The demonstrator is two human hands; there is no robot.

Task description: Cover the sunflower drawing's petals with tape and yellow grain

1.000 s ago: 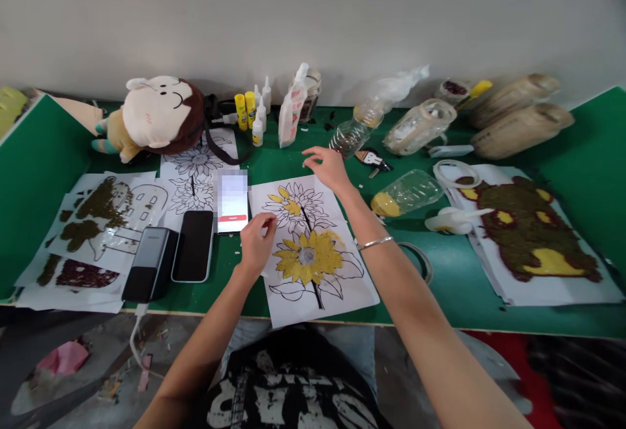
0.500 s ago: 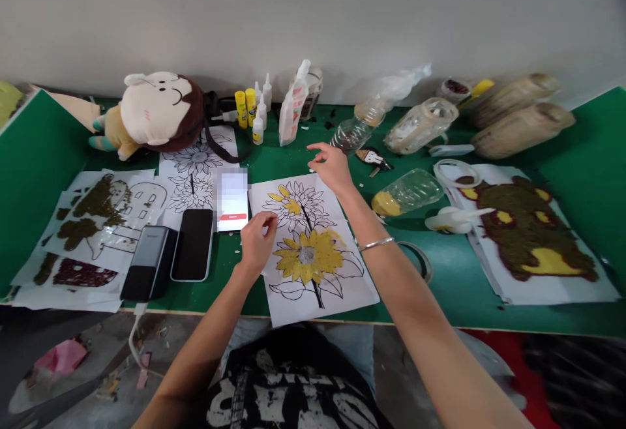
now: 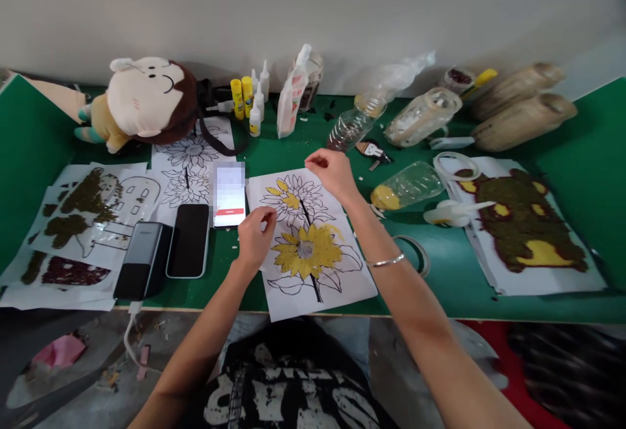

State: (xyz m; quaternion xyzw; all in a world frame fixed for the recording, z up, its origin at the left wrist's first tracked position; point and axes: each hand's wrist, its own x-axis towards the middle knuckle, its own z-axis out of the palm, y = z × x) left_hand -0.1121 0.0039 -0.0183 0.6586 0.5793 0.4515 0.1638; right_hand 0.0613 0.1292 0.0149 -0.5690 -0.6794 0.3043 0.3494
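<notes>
1. On the green table (image 3: 454, 279), directly in front of the person, lay a sheet of paper (image 3: 284, 306) with two outlined flowers. Its long axis ran away from the body, and the far end leaned slightly to the left.
2. The lower flower (image 3: 327, 253) was mostly covered with yellow, while the upper flower (image 3: 292, 201) had only a few yellow petals, chiefly on its left part.
3. This upper flower lay between the two hands. The left hand (image 3: 255, 240) was at the left edge of the sheet, its fingertips just beside the left petals, so it seemed the nearer one. The right hand (image 3: 335, 173) was by the far right corner; from it, the flower lay leftward and toward the body.
4. About the grip: the left fingers were curled toward the thumb, and I could not tell if they met. The right fingertips were drawn close together near the far edge; whether they pinched something small could not be seen.
5. To the left of the sheet lay a lit phone (image 3: 229, 194), then a dark phone (image 3: 188, 240).
6. To the right lay a clear bottle (image 3: 415, 184) with yellow material at one end.
7. Farther back stood two glue sticks (image 3: 237, 98).
</notes>
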